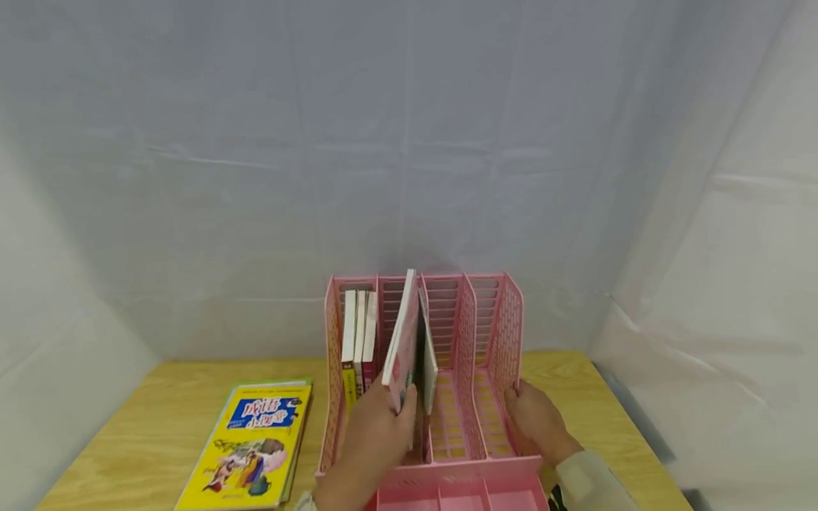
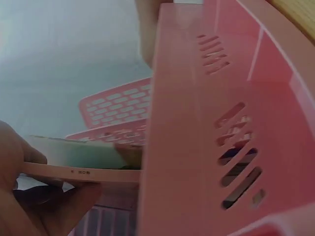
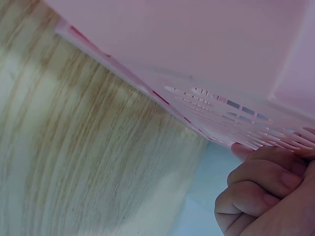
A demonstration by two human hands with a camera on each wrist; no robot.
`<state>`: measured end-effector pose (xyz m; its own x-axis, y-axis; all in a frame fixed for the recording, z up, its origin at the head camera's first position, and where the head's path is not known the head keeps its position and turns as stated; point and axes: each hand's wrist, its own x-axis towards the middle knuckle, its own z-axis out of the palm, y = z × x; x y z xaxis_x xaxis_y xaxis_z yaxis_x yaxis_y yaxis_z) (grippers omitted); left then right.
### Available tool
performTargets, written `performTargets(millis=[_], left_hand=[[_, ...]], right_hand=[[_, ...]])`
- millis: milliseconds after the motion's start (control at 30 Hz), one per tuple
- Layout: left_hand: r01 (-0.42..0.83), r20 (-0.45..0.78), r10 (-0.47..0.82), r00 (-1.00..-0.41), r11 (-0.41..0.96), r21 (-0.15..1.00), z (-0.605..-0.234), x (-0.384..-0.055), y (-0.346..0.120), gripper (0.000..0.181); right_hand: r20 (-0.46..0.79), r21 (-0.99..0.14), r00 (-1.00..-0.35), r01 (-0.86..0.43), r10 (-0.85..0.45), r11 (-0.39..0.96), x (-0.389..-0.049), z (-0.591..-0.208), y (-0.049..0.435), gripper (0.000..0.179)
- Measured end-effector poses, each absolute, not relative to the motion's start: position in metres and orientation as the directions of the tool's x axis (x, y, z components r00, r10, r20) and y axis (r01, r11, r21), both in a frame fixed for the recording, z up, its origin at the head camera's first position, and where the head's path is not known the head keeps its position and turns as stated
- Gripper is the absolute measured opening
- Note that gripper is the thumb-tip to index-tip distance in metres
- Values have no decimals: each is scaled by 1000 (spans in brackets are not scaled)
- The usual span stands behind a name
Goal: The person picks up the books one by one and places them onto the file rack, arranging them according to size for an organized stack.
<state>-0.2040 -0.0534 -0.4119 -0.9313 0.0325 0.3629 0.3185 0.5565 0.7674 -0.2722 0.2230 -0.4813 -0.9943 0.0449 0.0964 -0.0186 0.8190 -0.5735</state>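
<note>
My left hand (image 1: 373,436) pinches the near end of a pink-covered book (image 1: 403,349), on edge in the rack (image 1: 476,466) — its upper edge running forward from that hand. A pale book (image 1: 430,365) stands just right — I can't tell which slot. Open slots separate it from my right hand (image 1: 538,420), gripping the rack's outer wall.

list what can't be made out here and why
Head view: most of the green-edged paper book, under the yellow illustrated paperback.
Head view: lower part of the thin pink book, behind the left grip.
Head view: front of the pink plastic rack, cut off by the bottom edge.
Left wrist view: print on the pink book's edge, too small to read.
</note>
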Motion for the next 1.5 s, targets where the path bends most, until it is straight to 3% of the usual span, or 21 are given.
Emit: performTargets(millis=[100,267,433,767,1000,1133,1500], left_hand=[[334,346,94,-934,580,743,-423,-210,-50,43],[305,210,231,-950,535,788,-436,-218,-50,81],[359,191,377,-906,448,819,-450,-227,-49,108],[338,204,305,-930,495,800,-460,-237,-52,98],[388,179,406,-896,522,760,-465,-239,-51,112],[394,192,400,-896,520,758,-467,-237,-50,115],[397,237,324,-916,651,646,-456,-221,-54,93]], right_hand=[[73,-572,-996,-1,49,820,-274,-482,222,46],[39,-562,-998,19,50,827,-273,-483,222,47],[85,-579,-996,-28,26,815,-272,-481,223,44],[87,-586,-996,-35,20,810,-274,-483,219,44],[60,-594,-998,-8,35,804,-274,-483,222,46],[51,-600,-998,-9,27,800,-272,-480,223,45],[66,-584,-998,-30,11,811,-272,-480,224,48]])
